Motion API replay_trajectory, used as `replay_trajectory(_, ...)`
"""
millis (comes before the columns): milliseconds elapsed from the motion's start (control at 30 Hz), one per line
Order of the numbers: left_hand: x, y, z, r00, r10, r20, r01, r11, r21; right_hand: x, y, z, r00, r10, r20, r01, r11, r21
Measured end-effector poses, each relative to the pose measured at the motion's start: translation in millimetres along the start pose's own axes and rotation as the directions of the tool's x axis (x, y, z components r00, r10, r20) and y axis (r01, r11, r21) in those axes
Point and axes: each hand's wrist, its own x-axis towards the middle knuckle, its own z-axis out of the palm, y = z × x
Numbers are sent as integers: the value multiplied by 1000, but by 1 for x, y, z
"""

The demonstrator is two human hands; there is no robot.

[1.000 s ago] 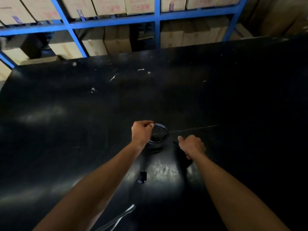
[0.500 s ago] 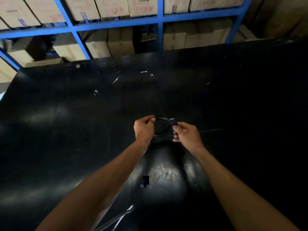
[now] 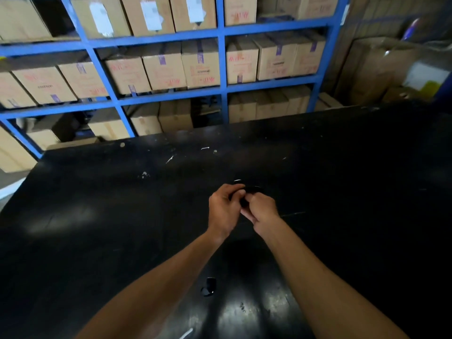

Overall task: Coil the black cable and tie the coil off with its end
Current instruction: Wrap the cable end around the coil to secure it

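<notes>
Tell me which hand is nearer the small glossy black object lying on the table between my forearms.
Left, narrowly. The left hand sits beyond the small glossy black object, almost straight ahead; the right hand is beyond it and off to the right.

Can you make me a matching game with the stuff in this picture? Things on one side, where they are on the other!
Things:
1. coiled black cable
2. small black plastic piece
3. brown cardboard boxes
4. white scrap

Places:
A. on the blue metal shelves
B. far part of the black table
C. between both hands
D. on the table between the forearms

Pairs: 1-C, 2-D, 3-A, 4-B
</notes>
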Motion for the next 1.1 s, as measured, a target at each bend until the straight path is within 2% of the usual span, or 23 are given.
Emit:
replay_trajectory(133,-4,14,-2,995,-99,23,101,988,-118,-18,-4,-3,998,-23,52,21,999,44)
replay_trajectory(233,-8,24,-1,987,-140,76,152,971,-184,-27,-8,-4,999,0,47,-9,985,175)
replay_trajectory(300,-10,31,-1,983,-164,82,179,958,-223,-32,-11,-6,999,-23,44,14,979,203)
replay_trajectory(433,-6,41,-4,961,-264,81,276,929,-245,-37,-13,-12,991,-126,33,125,992,37)
replay_trajectory(567,-6,45,-3,957,-241,161,266,950,-165,-39,-15,-16,985,-172,23,173,981,-83)
replay_trajectory(667,-5,42,-1,955,-254,152,273,955,-117,-40,-14,-18,985,-172,31,174,973,-152)
replay_trajectory(800,0,40,-4,925,-366,105,378,914,-149,-39,-17,-21,974,-222,39,224,939,-261)
replay_trajectory(867,3,40,-4,904,-418,87,427,878,-215,-40,-20,-20,956,-284,71,292,903,-316)
replay_trajectory(933,6,43,-4,894,-440,88,447,857,-255,-41,-21,-21,918,-392,67,381,820,-427)
replay_trajectory(1033,14,50,-2,898,-430,90,438,860,-263,-41,-20,-23,830,-552,84,499,665,-555)
replay_trajectory(1100,18,51,-3,907,-412,86,420,872,-252,-43,-19,-24,763,-635,121,576,582,-574)
